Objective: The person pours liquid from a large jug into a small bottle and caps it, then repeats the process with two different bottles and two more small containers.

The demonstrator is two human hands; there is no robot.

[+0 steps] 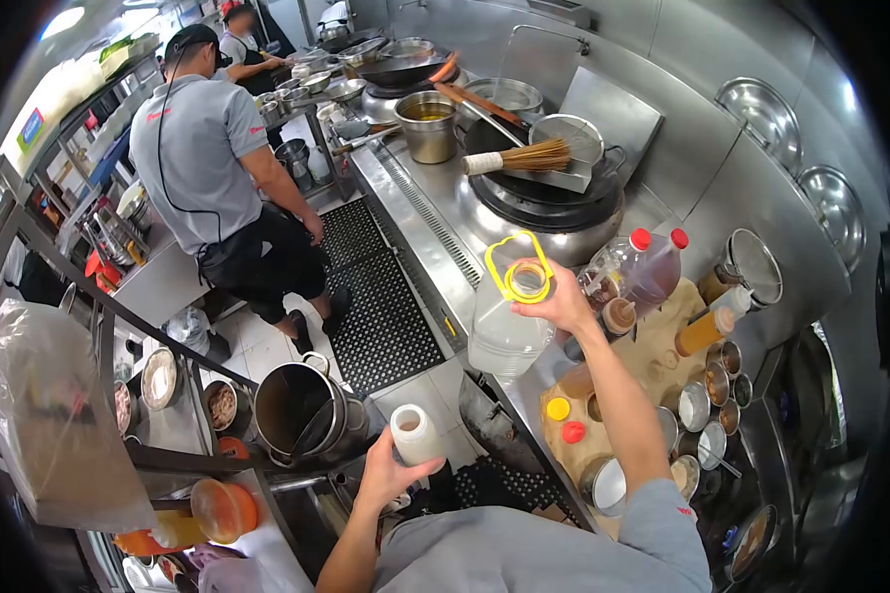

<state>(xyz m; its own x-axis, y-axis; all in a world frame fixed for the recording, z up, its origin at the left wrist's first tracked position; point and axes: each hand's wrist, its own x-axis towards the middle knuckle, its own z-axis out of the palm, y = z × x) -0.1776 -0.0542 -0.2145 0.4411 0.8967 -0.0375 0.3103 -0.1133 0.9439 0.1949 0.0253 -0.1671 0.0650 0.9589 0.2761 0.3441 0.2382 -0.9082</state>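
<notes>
My left hand (386,476) is closed around a white plastic squeeze bottle (416,441), whose mouth is uncapped and faces up. In my right hand (565,299) is a large clear plastic jug (507,333), gripped at the neck beside its yellow carrying handle (505,259). The jug's mouth is open, and it is held higher than the squeeze bottle and to its right. A yellow cap (558,409) and a red cap (573,432) lie on the counter below my right forearm.
Bottles with red caps (657,272), sauce bottles (705,331) and several metal seasoning bowls (694,403) stand on the right counter. A wok station (542,208) holds a bamboo brush (524,157). A tall pot (302,410) stands left; a co-worker (203,148) stands beyond it.
</notes>
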